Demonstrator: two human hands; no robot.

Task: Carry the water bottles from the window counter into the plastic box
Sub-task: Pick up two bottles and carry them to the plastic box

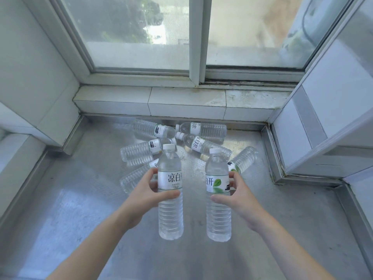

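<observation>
My left hand (150, 188) grips a clear water bottle (170, 215) with a white cap and white label, held upright above the steel window counter (80, 209). My right hand (235, 194) holds a second upright water bottle (218, 217) the same way, label with a green leaf. Behind them several more bottles lie on their sides on the counter, among them one (203, 129) by the tiled sill, one (139, 153) at the left and one (243, 159) at the right. The plastic box is not in view.
A white tiled sill (181, 102) and a sliding window (197, 37) close the far side. Tiled walls stand at the left (30, 77) and right (323, 118). The counter has raised steel edges along its sides.
</observation>
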